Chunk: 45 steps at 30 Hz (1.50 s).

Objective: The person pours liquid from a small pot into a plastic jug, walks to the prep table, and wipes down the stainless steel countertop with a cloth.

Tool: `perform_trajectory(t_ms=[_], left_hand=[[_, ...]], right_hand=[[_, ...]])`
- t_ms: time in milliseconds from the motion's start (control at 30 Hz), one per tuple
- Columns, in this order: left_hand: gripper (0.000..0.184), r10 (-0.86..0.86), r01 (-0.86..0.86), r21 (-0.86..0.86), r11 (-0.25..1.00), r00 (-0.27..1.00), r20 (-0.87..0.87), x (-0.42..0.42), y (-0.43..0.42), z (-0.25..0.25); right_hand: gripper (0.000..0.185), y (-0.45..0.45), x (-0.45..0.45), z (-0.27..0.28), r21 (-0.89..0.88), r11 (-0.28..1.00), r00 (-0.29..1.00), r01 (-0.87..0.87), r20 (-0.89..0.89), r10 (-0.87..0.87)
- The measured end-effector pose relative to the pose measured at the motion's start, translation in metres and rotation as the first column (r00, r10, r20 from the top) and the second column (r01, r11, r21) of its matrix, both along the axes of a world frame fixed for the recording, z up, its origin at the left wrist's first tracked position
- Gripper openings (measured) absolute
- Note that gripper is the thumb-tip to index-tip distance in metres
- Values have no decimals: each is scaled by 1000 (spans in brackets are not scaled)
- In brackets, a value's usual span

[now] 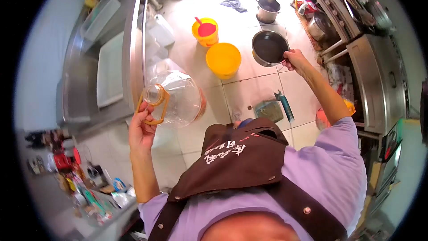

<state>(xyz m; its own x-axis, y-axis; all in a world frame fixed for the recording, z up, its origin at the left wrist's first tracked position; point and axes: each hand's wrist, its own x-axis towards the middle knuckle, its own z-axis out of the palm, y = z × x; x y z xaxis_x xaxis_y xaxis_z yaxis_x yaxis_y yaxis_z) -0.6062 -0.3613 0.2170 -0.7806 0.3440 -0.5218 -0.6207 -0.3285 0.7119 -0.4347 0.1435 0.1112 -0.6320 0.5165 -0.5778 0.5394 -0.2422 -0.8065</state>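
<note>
My left hand is closed round the orange handle at the neck of a large clear plastic jug, which hangs over the floor beside the steel sink counter. With my right hand I grip a dark-bottomed metal pot by its right side. Between the two, a yellow bucket stands on the tiles. Behind it is a smaller yellow bucket with a red scoop in it.
Another pot and a dark rag lie farther off on the floor. A square container stands near my feet. The sink counter runs along the left; a steel cabinet and shelves line the right.
</note>
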Motion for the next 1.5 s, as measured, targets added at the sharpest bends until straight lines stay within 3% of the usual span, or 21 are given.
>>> perform_trajectory(t_ms=[400,433,533,867,1033,1200,1500], left_hand=[[34,-307,307,2,952,951,-33,-167,162,-8],[34,-226,223,-105,969,974,-22,-166,186,4],[35,-374,375,-27,927,926,55,-222,226,-13],[38,-500,499,34,866,865,43,-350,320,-28],[40,-486,483,64,874,873,48,-393,353,-32],[39,-369,372,-36,928,927,59,-420,384,-37],[35,-67,88,-166,982,989,131,-446,494,-46]], right_hand=[[11,87,-30,-35,19,963,963,268,17,-269],[11,93,-31,-43,43,959,959,280,38,-282],[11,108,-32,-52,8,931,931,364,3,-364],[6,157,-60,-60,24,785,781,619,87,-619],[5,193,-90,-61,9,752,748,659,95,-656],[9,263,-138,-79,0,790,786,613,102,-610],[14,452,-260,-132,69,939,938,338,56,-342]])
